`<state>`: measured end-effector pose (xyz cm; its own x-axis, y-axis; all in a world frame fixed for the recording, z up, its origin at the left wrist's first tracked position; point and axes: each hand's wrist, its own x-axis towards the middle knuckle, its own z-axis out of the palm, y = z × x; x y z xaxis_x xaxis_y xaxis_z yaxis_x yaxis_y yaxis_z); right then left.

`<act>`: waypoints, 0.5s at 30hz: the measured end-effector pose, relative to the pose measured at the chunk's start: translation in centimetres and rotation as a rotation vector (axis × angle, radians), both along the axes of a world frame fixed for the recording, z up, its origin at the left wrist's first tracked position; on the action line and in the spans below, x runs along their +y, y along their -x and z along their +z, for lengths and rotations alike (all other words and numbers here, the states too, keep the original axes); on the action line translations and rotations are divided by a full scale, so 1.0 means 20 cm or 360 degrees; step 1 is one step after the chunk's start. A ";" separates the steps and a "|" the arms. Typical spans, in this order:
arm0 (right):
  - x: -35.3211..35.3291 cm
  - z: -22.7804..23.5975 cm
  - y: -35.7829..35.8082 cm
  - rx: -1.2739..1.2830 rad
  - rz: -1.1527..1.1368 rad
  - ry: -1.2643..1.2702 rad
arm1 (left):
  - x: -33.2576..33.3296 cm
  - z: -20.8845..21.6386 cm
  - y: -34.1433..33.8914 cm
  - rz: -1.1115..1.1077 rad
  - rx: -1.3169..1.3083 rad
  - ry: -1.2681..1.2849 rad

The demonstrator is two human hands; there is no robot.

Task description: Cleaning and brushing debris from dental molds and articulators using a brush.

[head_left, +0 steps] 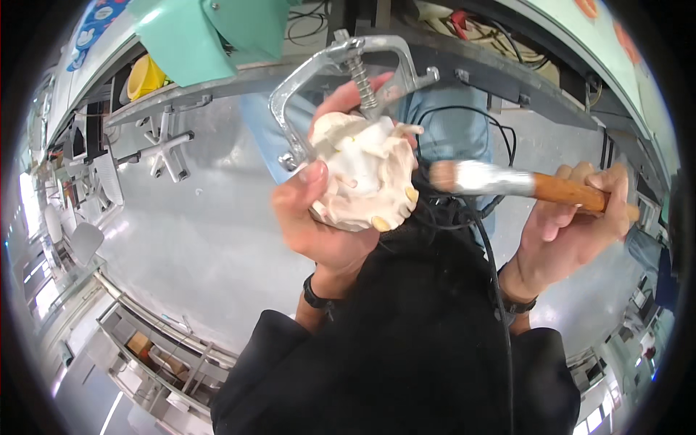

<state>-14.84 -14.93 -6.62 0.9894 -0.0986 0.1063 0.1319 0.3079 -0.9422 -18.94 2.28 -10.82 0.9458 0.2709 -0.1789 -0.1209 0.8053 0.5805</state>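
Note:
My left hand (pixel 319 235) is wrapped round a cream plaster dental cast (pixel 388 181) fixed in a silver metal articulator (pixel 377 45). Two yellowish teeth (pixel 380 223) stand out along the cast's near right edge. The articulator's frame and its spring-loaded screw (pixel 359 80) arch over the far side, with some of my left fingers behind them. To the right, my right hand (pixel 569 239) grips a brush (pixel 496 178) by its orange-brown wooden handle. Its bristle end points left toward the cast, slightly apart from it and blurred.
A grey bench edge (pixel 268 78) runs across the far side, with a teal covering (pixel 181 36) and a yellow container (pixel 146 77) at the left. Black cables (pixel 500 123) hang right of the cast. A wheeled chair base (pixel 167 148) stands on the floor at left.

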 end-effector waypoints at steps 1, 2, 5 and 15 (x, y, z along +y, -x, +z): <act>-0.02 -0.02 -0.01 0.0043 -0.0125 -0.0153 | 0.00 0.01 0.00 0.0016 0.0012 0.0116; -0.03 -0.03 -0.02 0.0081 -0.0249 -0.0303 | 0.00 0.02 0.00 0.0027 0.0019 0.0237; -0.10 -0.05 -0.03 0.0291 -0.0466 -0.0436 | 0.00 0.03 0.02 0.0026 -0.0093 0.0294; -0.45 -0.13 -0.15 0.0477 -0.0117 -0.1387 | -0.10 0.31 -0.15 -0.0502 -0.0056 -0.0034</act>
<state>-11.90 -24.01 -9.18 0.9516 -0.0870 -0.2946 -0.0329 0.9246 -0.3794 -15.95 0.24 -4.70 0.9893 -0.0333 -0.1419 0.1125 0.7938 0.5977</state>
